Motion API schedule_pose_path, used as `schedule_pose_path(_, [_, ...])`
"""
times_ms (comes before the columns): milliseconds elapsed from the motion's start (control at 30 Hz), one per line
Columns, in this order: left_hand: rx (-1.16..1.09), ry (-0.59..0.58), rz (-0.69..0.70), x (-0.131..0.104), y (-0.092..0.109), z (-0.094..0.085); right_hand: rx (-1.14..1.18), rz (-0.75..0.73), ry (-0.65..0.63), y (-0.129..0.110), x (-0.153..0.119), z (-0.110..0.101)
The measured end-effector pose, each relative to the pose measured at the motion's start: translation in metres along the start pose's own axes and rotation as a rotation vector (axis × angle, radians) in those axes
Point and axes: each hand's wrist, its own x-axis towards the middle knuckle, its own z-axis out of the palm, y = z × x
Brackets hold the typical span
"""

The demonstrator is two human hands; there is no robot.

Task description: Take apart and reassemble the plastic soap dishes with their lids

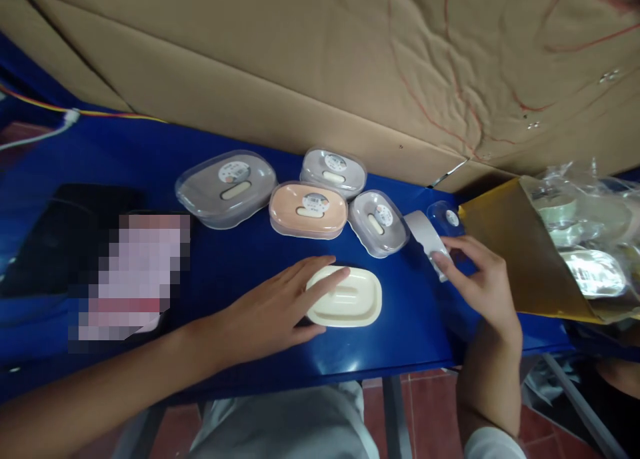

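A cream oval dish (360, 302) with a raised bar in its middle lies on the blue table. My left hand (300, 295) rests over its left side, fingers apart, one finger reaching across the dish. My right hand (473, 272) pinches a whitish strip (424, 235) between thumb and finger, to the right of the dish. Beyond the dish are a peach oval container (307, 222) and grey ones with clear lids and round labels: a large one (227, 192) at left, one (333, 169) behind, and one (377, 222) near the strip.
A clear labelled lid (443, 213) lies behind my right hand. An open cardboard box (515, 245) with plastic-wrapped items stands at right. A blurred phone-like object (135, 265) and a dark object (65, 239) lie at left. Cardboard (300, 65) walls the back; a cable (45, 137) runs at far left.
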Motion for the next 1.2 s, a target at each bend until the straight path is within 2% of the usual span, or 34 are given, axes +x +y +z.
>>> schedule_pose_path(100, [-0.102,0.006,-0.095,0.0,0.0,0.002,0.045,-0.188,-0.053,-0.032,-0.013,0.005])
schedule_pose_path(233, [-0.183,0.007,-0.145,0.002,0.002,0.0,0.053,-0.483,-0.233,-0.066,-0.023,0.025])
schedule_pose_path(333, [-0.199,0.024,-0.154,0.001,0.003,0.0,-0.033,-0.584,-0.286,-0.081,-0.023,0.043])
schedule_pose_path(467, [-0.15,0.009,-0.132,0.001,0.002,0.001,-0.127,-0.689,-0.285,-0.088,-0.022,0.063])
schedule_pose_path(600, [-0.08,-0.03,-0.076,-0.001,-0.002,0.003,-0.104,-0.771,-0.325,-0.092,-0.025,0.076])
schedule_pose_path(700, [-0.041,-0.056,-0.04,-0.002,-0.004,0.004,-0.044,-0.789,-0.353,-0.087,-0.025,0.074])
schedule_pose_path(767, [0.0,-0.063,-0.033,-0.002,-0.004,0.003,0.015,-0.788,-0.31,-0.074,-0.021,0.062])
schedule_pose_path(800, [0.018,-0.066,-0.036,-0.002,-0.004,0.002,0.027,-0.726,-0.247,-0.064,-0.017,0.055])
schedule_pose_path(833, [0.031,-0.064,-0.041,-0.002,-0.003,0.001,0.014,-0.601,-0.159,-0.051,-0.013,0.047])
schedule_pose_path(933, [0.04,-0.05,-0.053,-0.001,0.0,-0.004,-0.186,-0.041,0.088,-0.001,0.002,0.031])
schedule_pose_path(1000, [0.048,-0.038,-0.048,-0.001,0.001,-0.007,-0.356,0.203,0.072,0.033,0.01,0.03])
schedule_pose_path(1067, [0.059,-0.024,-0.04,0.0,0.001,-0.008,-0.429,0.369,-0.036,0.061,0.013,0.034])
schedule_pose_path(1133, [0.06,-0.007,-0.039,0.0,0.0,-0.009,-0.417,0.459,-0.11,0.08,0.013,0.036])
schedule_pose_path(1200, [0.032,0.011,-0.05,-0.001,-0.002,-0.01,-0.375,0.483,-0.11,0.091,0.011,0.034])
